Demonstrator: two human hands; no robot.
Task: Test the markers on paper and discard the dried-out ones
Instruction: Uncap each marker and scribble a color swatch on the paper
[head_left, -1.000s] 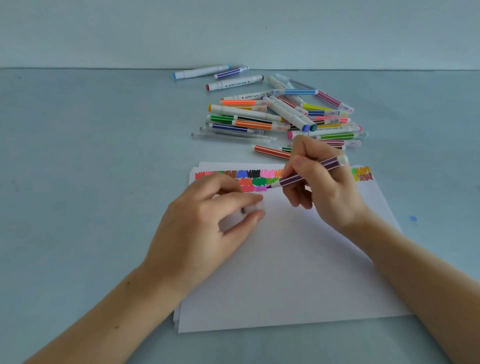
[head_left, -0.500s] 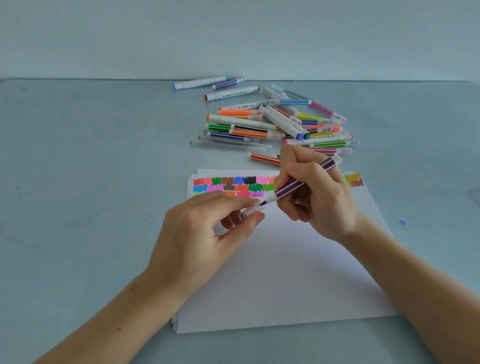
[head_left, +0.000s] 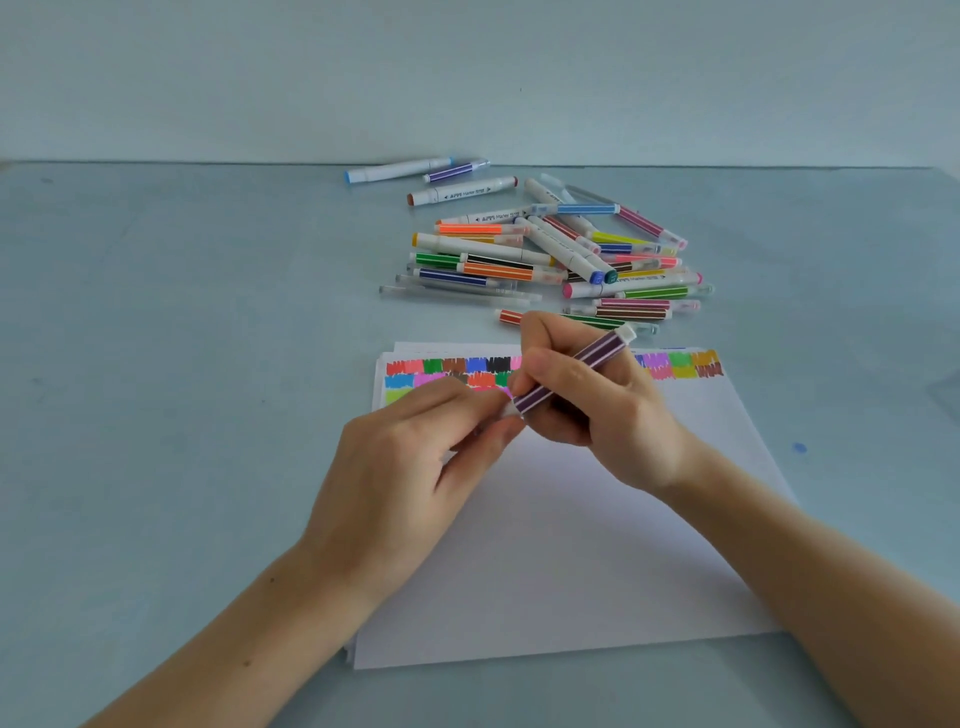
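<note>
My right hand (head_left: 597, 410) grips a purple striped marker (head_left: 576, 371), tilted with its tip end low at the left. My left hand (head_left: 415, 467) pinches a clear cap (head_left: 506, 411) at that tip end; the tip itself is hidden by the fingers. Both hands hover over a stack of white paper (head_left: 571, 545). Along the paper's top edge run rows of coloured test scribbles (head_left: 441, 371). A pile of capped markers (head_left: 545, 254) lies on the table just beyond the paper.
Three markers (head_left: 447, 179) lie apart from the pile, near the table's far edge by the wall. The table (head_left: 156, 364) is grey-blue, with a small blue ink spot (head_left: 800, 448) to the right of the paper.
The left hand has moved up to the marker's tip with the clear cap, and the tip that showed before is now covered. The camera view has tilted slightly, shifting everything lower in the frame.
</note>
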